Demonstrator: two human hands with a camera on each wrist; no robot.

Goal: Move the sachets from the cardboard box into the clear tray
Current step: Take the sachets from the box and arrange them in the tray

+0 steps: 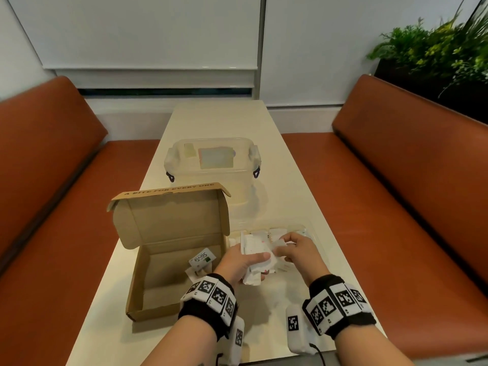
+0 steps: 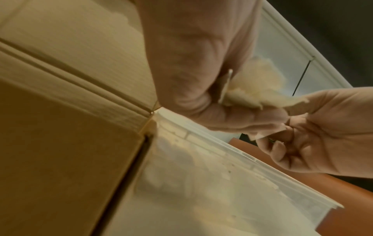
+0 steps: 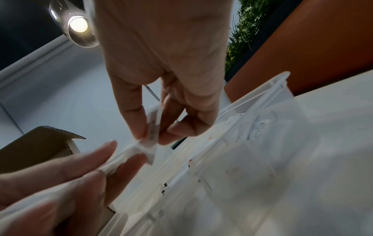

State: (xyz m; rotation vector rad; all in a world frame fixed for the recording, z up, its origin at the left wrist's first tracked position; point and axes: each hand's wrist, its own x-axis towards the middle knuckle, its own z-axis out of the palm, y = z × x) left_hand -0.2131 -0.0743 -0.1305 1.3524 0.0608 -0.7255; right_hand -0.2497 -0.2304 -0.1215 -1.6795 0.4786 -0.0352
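An open cardboard box (image 1: 169,262) stands at the table's front left, with a Stevia sachet (image 1: 202,258) and a few more lying inside near its right wall. To its right lies the clear tray (image 1: 307,228), with several white sachets lined up in it. My left hand (image 1: 241,262) grips a bunch of white sachets (image 1: 254,253) just above the tray's left end. My right hand (image 1: 295,249) pinches one sachet (image 3: 151,135) between thumb and fingers at the top of that bunch. Both hands hover over the tray (image 3: 262,127).
A clear lidded storage tub (image 1: 211,167) stands behind the box in the middle of the cream table (image 1: 219,120). Orange bench seats (image 1: 52,180) run along both sides. Green plants (image 1: 433,46) stand at the back right.
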